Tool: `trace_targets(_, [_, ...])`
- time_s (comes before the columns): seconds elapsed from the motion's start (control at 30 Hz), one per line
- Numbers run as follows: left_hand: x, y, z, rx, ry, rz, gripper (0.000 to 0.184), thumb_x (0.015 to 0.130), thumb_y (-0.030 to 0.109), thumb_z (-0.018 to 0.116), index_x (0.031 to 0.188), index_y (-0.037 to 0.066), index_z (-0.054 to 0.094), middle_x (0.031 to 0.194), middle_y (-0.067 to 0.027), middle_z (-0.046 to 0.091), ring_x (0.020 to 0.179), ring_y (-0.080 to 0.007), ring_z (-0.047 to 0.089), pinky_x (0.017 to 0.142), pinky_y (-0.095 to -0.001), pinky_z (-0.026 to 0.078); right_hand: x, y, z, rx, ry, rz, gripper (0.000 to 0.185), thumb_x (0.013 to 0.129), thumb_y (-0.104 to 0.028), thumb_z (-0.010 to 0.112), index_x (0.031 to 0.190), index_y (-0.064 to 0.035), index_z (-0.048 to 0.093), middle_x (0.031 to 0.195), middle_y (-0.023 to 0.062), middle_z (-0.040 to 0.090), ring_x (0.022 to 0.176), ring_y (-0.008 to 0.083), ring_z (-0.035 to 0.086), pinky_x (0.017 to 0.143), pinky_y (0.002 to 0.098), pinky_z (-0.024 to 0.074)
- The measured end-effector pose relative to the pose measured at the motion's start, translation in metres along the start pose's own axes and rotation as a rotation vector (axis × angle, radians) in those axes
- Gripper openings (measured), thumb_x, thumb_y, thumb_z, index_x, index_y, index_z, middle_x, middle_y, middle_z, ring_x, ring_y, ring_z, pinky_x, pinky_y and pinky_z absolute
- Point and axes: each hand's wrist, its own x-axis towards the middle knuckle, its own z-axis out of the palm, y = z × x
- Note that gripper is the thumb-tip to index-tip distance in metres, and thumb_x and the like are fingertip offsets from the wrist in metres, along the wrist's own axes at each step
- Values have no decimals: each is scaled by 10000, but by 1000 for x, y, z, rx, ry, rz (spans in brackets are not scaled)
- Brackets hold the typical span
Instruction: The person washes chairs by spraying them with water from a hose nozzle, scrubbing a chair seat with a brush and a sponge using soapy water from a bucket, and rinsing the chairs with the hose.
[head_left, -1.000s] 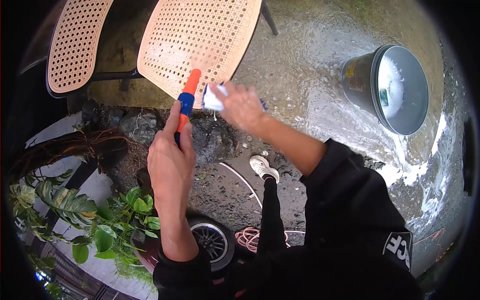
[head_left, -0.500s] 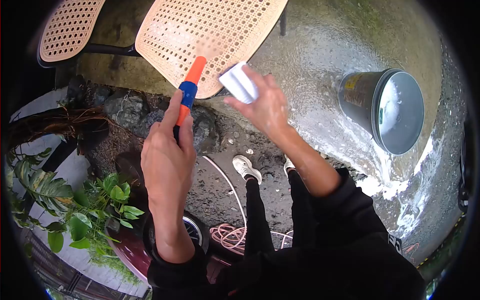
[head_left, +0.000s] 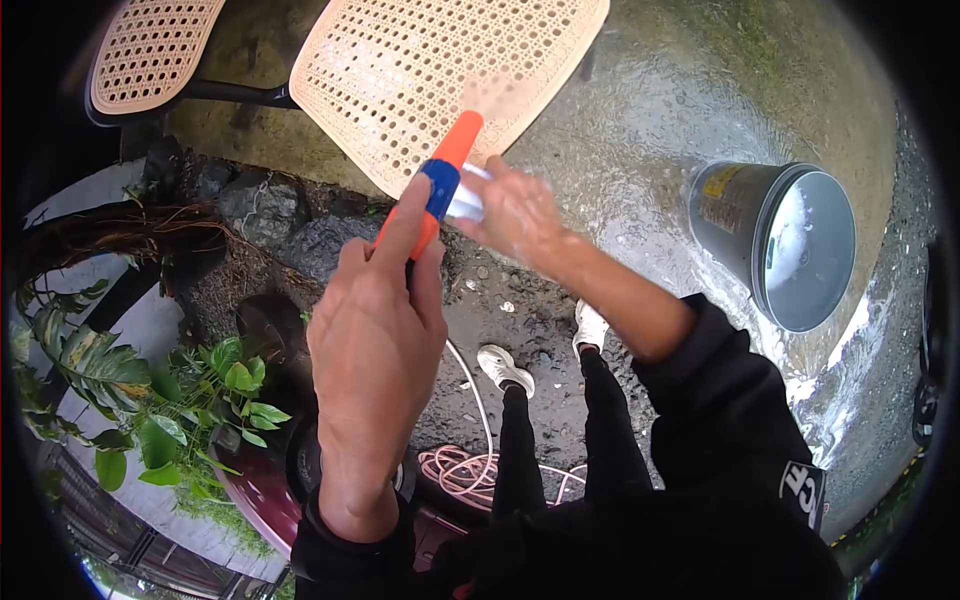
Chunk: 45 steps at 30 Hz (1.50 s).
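Observation:
My left hand [head_left: 375,335] is wrapped round an orange and blue hose nozzle [head_left: 457,145], its tip pointing up and to the right. A faint spray shows beyond the tip, over the tan woven-pattern chair seat [head_left: 400,70], which looks wet. My right hand [head_left: 522,215], a little blurred, grips a white sponge-like block [head_left: 468,203] by the near edge of the seat. The nozzle hides part of this block, and I cannot tell whether it touches the seat.
A grey bucket [head_left: 728,215] with suds inside stands at the right on wet concrete, with foam around its base. Another woven-pattern chair part [head_left: 150,55] is at upper left. Rocks [head_left: 262,212], leafy plants [head_left: 160,430] and a coiled pink hose [head_left: 462,475] lie nearer me.
The nozzle in my left hand has moved right. The white block in my right hand has shifted slightly left and down, now partly behind the nozzle. One foot has come further into view.

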Motion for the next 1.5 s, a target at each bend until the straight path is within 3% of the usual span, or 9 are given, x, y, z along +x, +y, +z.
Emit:
trace_targets(0.23, [19, 8, 12, -96, 91, 61, 332, 886, 174, 536, 1209, 98, 557, 757, -221, 603, 658, -355, 592, 632, -397, 452, 67, 85, -85, -50, 490, 385, 564, 710, -284, 739, 1199, -63, 568, 857, 193, 647, 614, 228, 629, 496, 312, 541])
trace_targets(0.4, [29, 8, 4, -96, 45, -8, 339, 887, 184, 534, 1215, 98, 552, 770, -234, 602, 682, -371, 593, 647, -403, 458, 25, 33, -48, -53, 111, 80, 530, 773, -251, 650, 1265, -130, 496, 967, 235, 557, 692, 290, 618, 525, 304, 545])
trace_targets(0.6, [28, -5, -3, -130, 78, -37, 331, 888, 184, 526, 1204, 88, 556, 774, -241, 600, 714, -379, 598, 661, -406, 461, 68, 76, -75, -27, 556, 266, 570, 734, -333, 710, 1217, -74, 556, 835, 195, 652, 578, 217, 632, 442, 320, 530])
trace_targets(0.8, [30, -4, -6, -134, 2, -72, 326, 884, 173, 523, 1195, 82, 560, 809, -253, 603, 745, -392, 595, 672, -406, 462, 22, 10, -4, -115, 194, -38, 619, 776, -261, 664, 1340, -161, 430, 944, 217, 580, 651, 234, 593, 475, 289, 523])
trace_targets(0.97, [24, -7, 10, -162, 142, 55, 323, 871, 176, 532, 1185, 102, 553, 750, -183, 597, 699, -341, 609, 647, -398, 495, 66, 138, -101, -304, 652, 152, 594, 720, -312, 735, 1252, -136, 537, 947, 208, 614, 680, 259, 645, 510, 345, 553])
trace_targets(1.07, [21, -5, 16, -148, 119, 42, 324, 866, 173, 538, 1181, 100, 556, 747, -176, 597, 698, -337, 609, 646, -395, 495, 49, 88, -56, -78, 486, 309, 576, 763, -298, 685, 1295, -195, 492, 1040, 253, 572, 735, 292, 643, 531, 311, 564])
trace_targets(1.23, [19, 0, 20, -101, 106, 72, 325, 866, 175, 540, 1181, 96, 557, 733, -169, 593, 695, -329, 609, 644, -399, 496, 11, 65, -20, -91, 263, 1, 593, 749, -308, 700, 1292, -185, 494, 1033, 264, 578, 735, 304, 646, 512, 323, 563])
trace_targets(1.4, [23, 4, 21, -149, 134, 95, 320, 868, 188, 539, 1173, 98, 568, 737, -155, 596, 709, -323, 611, 662, -407, 493, 37, 81, -58, 104, 493, 339, 607, 746, -309, 709, 1294, -165, 490, 1012, 254, 592, 784, 341, 647, 612, 379, 582])
trace_targets(1.5, [28, 3, 20, -127, 64, -37, 312, 863, 179, 542, 1162, 93, 575, 764, -157, 610, 730, -325, 608, 688, -406, 487, 20, 69, -12, -254, 502, -97, 602, 744, -316, 706, 1280, -131, 504, 993, 230, 621, 803, 299, 661, 622, 342, 573])
